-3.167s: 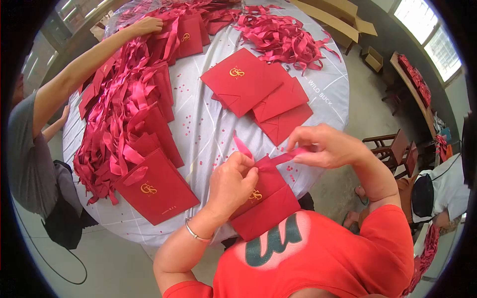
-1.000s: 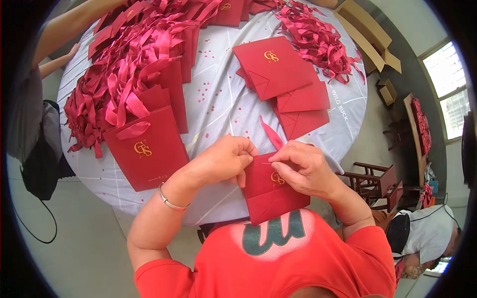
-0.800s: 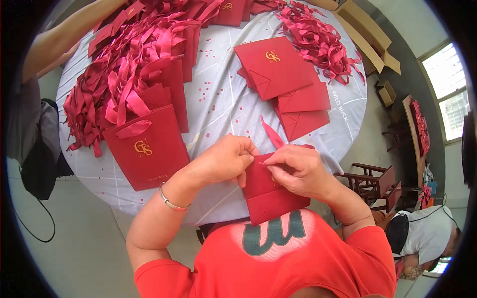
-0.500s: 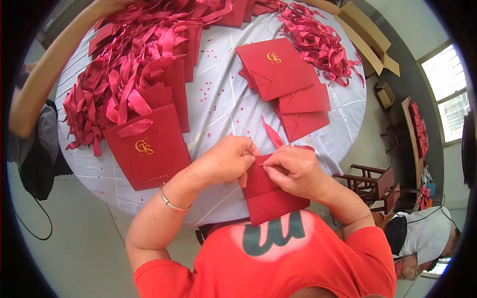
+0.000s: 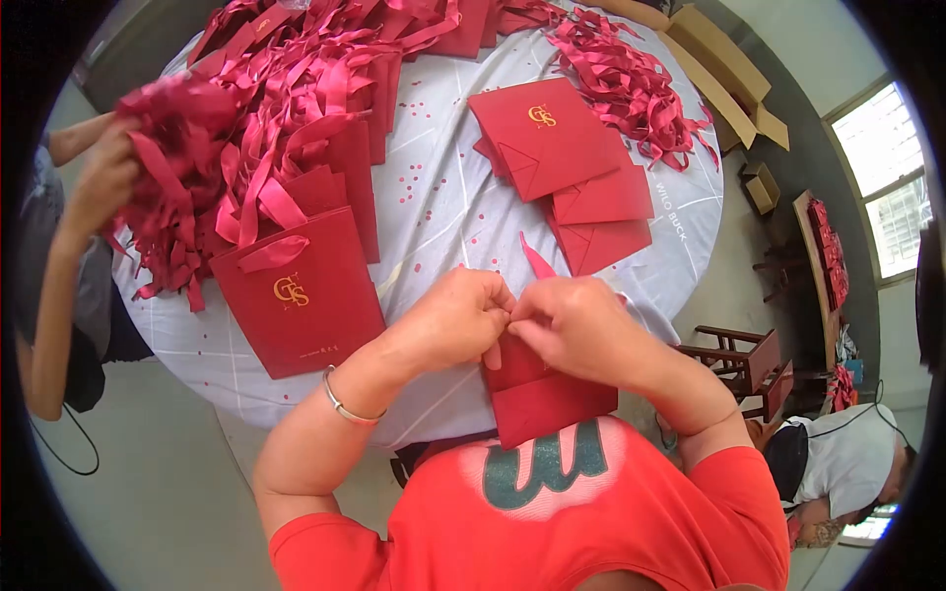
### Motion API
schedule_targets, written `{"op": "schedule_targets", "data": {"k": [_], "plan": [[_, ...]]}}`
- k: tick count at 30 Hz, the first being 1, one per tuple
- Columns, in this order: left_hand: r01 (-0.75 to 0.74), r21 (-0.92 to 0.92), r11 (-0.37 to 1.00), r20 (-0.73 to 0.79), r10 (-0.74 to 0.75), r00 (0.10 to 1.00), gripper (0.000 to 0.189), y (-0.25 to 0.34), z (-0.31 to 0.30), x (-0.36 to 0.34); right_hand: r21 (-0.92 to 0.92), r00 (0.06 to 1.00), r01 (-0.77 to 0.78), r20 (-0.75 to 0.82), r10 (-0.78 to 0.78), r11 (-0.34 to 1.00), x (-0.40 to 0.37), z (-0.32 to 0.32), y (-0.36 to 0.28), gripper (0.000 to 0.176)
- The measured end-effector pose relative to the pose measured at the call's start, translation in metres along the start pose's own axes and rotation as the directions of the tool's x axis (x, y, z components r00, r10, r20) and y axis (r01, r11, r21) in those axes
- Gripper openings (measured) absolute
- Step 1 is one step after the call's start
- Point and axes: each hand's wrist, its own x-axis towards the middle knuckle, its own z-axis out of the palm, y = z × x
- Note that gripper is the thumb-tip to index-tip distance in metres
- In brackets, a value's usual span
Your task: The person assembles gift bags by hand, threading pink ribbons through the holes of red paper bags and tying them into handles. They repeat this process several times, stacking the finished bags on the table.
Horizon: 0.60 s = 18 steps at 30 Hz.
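A small red paper bag (image 5: 554, 406) lies flat at the table's front edge, close to my body. My left hand (image 5: 461, 317) is closed in a pinch on the bag's upper left edge. Right beside it, my right hand (image 5: 576, 330) is also pinched, its fingertips meeting those of the left. What the right fingertips hold is hidden. A pink ribbon (image 5: 536, 260) sticks out from behind the right hand and points away from me. The bag's upper part is mostly covered by both hands.
Ahead lie several stacked red bags (image 5: 552, 138) and a heap of ribbons (image 5: 631, 89). Bags with ribbon handles (image 5: 305, 305) crowd the left side. There, another person's hand (image 5: 103, 182) grips a bunch of ribbons. A carton (image 5: 724, 74) and wooden chair (image 5: 739, 364) stand to the right.
My right hand has shifted slightly left, bringing its fingertips against my left hand's. The other person's arm has drawn back toward the near left, a blurred bunch of ribbons in hand.
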Motion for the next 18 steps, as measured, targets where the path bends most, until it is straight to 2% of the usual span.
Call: {"op": "schedule_targets", "data": {"k": [1, 2, 4, 6, 7, 8, 10, 13, 14, 15, 18], "plan": [[-0.011, 0.013, 1.0, -0.003, 0.011, 1.0, 0.017, -0.001, 0.001, 0.0, -0.038, 0.997, -0.05, 0.055, 0.052, 0.998, 0.001, -0.006, 0.001, 0.015], [-0.022, 0.028, 0.999, -0.004, 0.022, 1.0, 0.017, -0.002, 0.001, 0.0, -0.038, 0.997, -0.057, 0.045, 0.059, 0.998, 0.002, -0.013, 0.0, 0.015], [-0.03, 0.083, 0.996, -0.005, 0.031, 1.0, 0.014, 0.005, 0.002, -0.004, 0.023, 0.981, 0.042, 0.187, -0.045, 0.999, 0.002, -0.027, -0.001, 0.011], [-0.039, 0.134, 0.99, -0.003, 0.04, 0.999, 0.012, 0.007, 0.004, -0.008, 0.26, 0.988, 0.063, 0.119, -0.097, 0.964, 0.008, -0.042, 0.007, 0.02], [-0.071, 0.149, 0.986, -0.014, 0.074, 0.997, 0.013, 0.007, 0.005, -0.009, 0.244, 0.978, 0.192, 0.037, -0.207, 0.95, 0.012, -0.046, 0.022, 0.018], [-0.104, 0.165, 0.981, -0.025, 0.11, 0.994, 0.015, 0.008, 0.005, -0.01, 0.38, 0.987, -0.05, 0.161, -0.013, 0.924, 0.015, -0.056, 0.024, 0.018], [-0.111, 0.154, 0.982, 0.001, 0.112, 0.994, 0.018, 0.011, 0.005, -0.012, 0.415, 0.897, -0.351, 0.407, 0.174, 0.839, 0.027, -0.073, 0.023, 0.015], [-0.112, 0.115, 0.987, 0.029, 0.11, 0.994, 0.018, 0.015, 0.007, -0.015, 0.352, 0.895, -0.171, 0.446, -0.005, 0.92, 0.034, -0.056, 0.041, 0.015], [-0.117, 0.129, 0.985, 0.041, 0.113, 0.993, 0.018, 0.015, 0.008, -0.015, 0.366, 0.863, -0.159, 0.503, -0.051, 0.917, 0.038, -0.054, 0.04, 0.015], [-0.136, 0.114, 0.984, 0.019, 0.134, 0.991, 0.018, 0.013, 0.01, -0.016, 0.371, 0.872, -0.161, 0.488, -0.045, 0.915, 0.042, -0.051, 0.038, 0.015], [-0.181, 0.149, 0.972, -0.004, 0.184, 0.983, 0.019, 0.018, 0.016, -0.02, 0.31, 0.801, -0.17, 0.597, -0.052, 0.935, 0.052, -0.043, 0.034, 0.019]]}}
